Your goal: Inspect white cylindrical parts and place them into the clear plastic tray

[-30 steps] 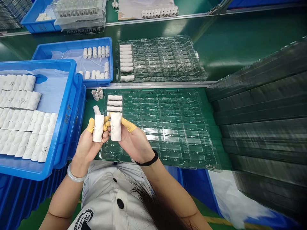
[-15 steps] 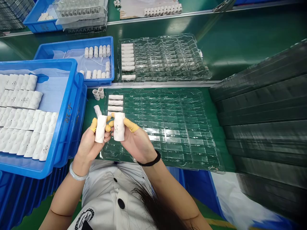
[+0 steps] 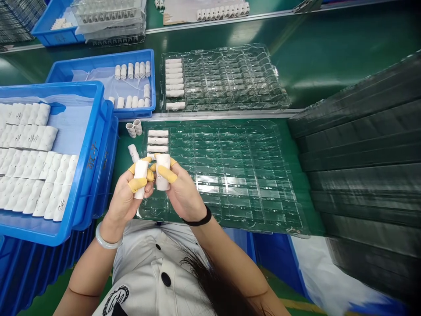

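My left hand (image 3: pixel 123 199) grips a white ceramic tube (image 3: pixel 140 172) upright, yellow finger cots wrapped over it. My right hand (image 3: pixel 184 195) holds a second white ceramic tube (image 3: pixel 162 169) right beside it, a cotted finger across its front. Both pieces hover over the near left corner of a clear plastic blister tray (image 3: pixel 230 175), whose top-left pockets hold three white pieces (image 3: pixel 158 141) lying flat.
A big blue bin (image 3: pixel 95 145) of white pieces sits at my left. A smaller blue bin (image 3: pixel 98 70) and a second clear tray (image 3: pixel 226 79) lie behind. Loose pieces (image 3: pixel 134 128) stand beside the near tray. Dark stacked trays (image 3: pixel 362 166) fill the right.
Both hands turned the tubes and drew them slightly up and closer together. My fingers now wrap across the fronts of the pieces instead of behind them.
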The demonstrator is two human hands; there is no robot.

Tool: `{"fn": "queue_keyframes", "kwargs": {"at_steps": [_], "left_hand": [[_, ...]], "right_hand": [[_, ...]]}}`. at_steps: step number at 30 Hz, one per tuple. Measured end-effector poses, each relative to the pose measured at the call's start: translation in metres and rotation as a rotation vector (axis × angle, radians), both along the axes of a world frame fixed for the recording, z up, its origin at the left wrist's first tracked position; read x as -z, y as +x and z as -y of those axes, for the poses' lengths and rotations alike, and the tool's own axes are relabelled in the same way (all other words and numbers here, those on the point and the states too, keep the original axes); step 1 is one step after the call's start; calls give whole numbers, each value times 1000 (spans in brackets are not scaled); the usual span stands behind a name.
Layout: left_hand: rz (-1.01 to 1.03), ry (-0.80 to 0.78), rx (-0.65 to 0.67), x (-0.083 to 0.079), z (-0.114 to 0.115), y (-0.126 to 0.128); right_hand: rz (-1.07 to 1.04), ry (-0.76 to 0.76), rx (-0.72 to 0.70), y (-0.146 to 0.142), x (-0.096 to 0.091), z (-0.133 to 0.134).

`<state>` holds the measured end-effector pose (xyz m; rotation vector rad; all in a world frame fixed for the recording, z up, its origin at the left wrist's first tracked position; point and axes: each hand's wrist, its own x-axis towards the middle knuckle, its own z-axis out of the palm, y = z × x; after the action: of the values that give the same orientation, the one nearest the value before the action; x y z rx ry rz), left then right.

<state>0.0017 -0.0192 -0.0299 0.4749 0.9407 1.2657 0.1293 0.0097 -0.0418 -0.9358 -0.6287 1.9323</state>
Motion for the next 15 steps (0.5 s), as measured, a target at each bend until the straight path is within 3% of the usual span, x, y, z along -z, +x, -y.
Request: {"fn": "queue_keyframes", "kwargs": {"at_steps": [5, 15], "left_hand": [[75, -14, 5, -3, 0, -2], [383, -277, 9, -13, -10, -4]], "right_hand": [[-42, -37, 8, 4, 4, 1], [-56, -95, 12, 5, 3, 1]]}}
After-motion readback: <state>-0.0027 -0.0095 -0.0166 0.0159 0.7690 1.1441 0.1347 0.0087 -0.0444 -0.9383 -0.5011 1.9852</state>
